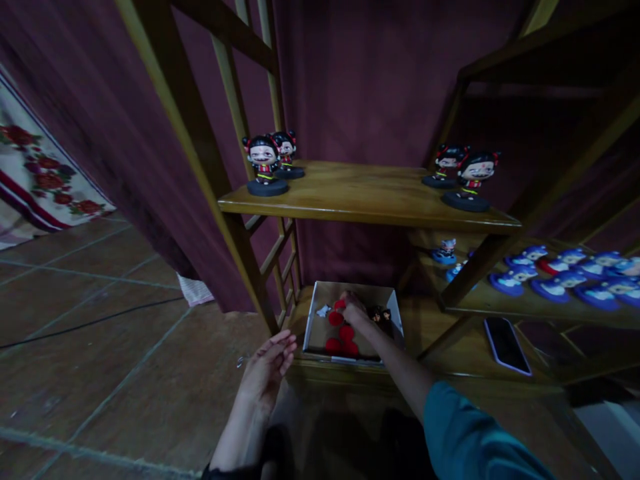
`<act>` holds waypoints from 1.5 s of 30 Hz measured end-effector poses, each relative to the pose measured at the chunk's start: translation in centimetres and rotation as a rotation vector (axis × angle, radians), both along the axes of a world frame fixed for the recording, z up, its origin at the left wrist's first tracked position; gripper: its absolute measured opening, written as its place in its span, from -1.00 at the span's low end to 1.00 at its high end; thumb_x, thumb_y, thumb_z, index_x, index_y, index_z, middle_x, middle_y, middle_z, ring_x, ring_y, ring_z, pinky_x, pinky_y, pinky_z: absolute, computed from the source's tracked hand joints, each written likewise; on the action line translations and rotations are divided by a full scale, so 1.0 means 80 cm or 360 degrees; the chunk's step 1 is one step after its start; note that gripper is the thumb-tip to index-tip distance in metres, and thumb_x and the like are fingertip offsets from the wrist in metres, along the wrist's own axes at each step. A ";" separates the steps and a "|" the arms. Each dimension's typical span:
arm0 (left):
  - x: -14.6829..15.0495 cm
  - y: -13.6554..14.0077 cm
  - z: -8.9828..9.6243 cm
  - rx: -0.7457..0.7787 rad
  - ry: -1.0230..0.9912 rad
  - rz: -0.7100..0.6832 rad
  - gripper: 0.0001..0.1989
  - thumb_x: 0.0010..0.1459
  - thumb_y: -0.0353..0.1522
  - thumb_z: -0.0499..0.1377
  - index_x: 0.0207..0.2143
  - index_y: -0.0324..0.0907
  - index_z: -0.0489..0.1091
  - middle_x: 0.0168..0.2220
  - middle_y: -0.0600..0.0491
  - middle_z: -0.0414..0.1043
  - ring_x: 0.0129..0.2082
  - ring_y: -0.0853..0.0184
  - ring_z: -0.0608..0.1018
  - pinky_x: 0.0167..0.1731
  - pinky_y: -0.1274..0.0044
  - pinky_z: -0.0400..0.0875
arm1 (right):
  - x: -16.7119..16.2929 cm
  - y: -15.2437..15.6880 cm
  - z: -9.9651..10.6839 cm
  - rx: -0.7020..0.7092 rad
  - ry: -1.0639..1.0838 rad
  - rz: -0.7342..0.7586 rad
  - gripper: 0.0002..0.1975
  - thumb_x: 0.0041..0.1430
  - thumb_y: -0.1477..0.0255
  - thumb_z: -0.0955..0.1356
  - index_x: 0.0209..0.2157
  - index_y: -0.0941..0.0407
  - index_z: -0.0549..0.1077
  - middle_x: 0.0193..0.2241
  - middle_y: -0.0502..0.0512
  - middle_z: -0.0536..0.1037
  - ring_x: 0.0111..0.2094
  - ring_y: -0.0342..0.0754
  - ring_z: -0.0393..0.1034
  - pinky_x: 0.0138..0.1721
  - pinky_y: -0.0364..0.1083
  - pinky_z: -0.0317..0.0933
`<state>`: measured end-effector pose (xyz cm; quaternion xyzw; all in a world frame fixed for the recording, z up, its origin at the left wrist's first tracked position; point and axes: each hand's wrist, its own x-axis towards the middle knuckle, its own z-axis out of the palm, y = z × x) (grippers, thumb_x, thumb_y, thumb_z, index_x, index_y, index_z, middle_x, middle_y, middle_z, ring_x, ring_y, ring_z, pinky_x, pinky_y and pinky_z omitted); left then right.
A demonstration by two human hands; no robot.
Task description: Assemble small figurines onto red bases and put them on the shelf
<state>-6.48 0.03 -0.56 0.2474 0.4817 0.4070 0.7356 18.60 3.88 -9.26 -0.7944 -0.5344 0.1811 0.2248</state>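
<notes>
A shallow white-walled cardboard box (309,327) rests on the lower shelf. Inside it lie several red round pieces (346,332), a small pale figure (323,311) on the left and dark-haired figurines (380,313) on the right. My right hand (353,309) reaches into the box, its fingers closed at one red round piece near the back; the fingertips are partly hidden. Just outside the box's front left corner, my left hand (271,364) hangs palm up with loosely bent fingers and nothing visible in it.
Dark-haired figurines on round black bases stand in pairs on the upper shelf (360,190). Blue figurines (557,283) fill a shelf to the right. A phone (507,345) lies on the lower right shelf. A wooden post (200,173) rises left of the box, and a cable (95,323) crosses the floor.
</notes>
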 end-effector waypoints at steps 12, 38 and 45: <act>0.034 -0.020 -0.005 0.0016 -0.0088 -0.0109 -0.76 -0.07 -0.53 0.19 -0.27 -0.27 0.40 -0.39 -0.05 0.50 -0.48 0.44 0.53 -0.48 0.64 0.38 | -0.006 -0.057 0.058 0.0452 0.1500 -0.0209 -0.77 -0.08 0.40 0.32 -0.31 0.16 0.35 -0.32 0.09 0.48 -0.33 -0.09 0.41 -0.34 -0.10 0.30; 0.055 0.001 -0.023 0.0051 -0.0013 0.0093 -0.81 -0.05 -0.62 0.09 -0.37 -0.28 0.40 -0.42 -0.01 0.48 -0.47 0.41 0.53 -0.46 0.59 0.46 | 0.022 -0.082 0.021 0.0289 0.0011 0.0067 -0.72 0.10 0.52 0.18 -0.22 0.04 0.43 -0.21 0.01 0.49 -0.15 -0.11 0.32 -0.07 -0.12 0.13; 0.045 0.009 -0.026 0.0046 -0.0071 0.0025 -0.78 -0.06 -0.63 0.10 -0.35 -0.27 0.42 -0.40 0.01 0.49 -0.46 0.43 0.53 -0.45 0.59 0.46 | -0.007 -0.076 0.018 -0.0057 -0.0405 0.0416 -0.53 0.09 0.62 0.13 0.01 -0.02 0.27 0.04 0.03 0.27 0.01 -0.09 0.17 0.04 -0.08 0.00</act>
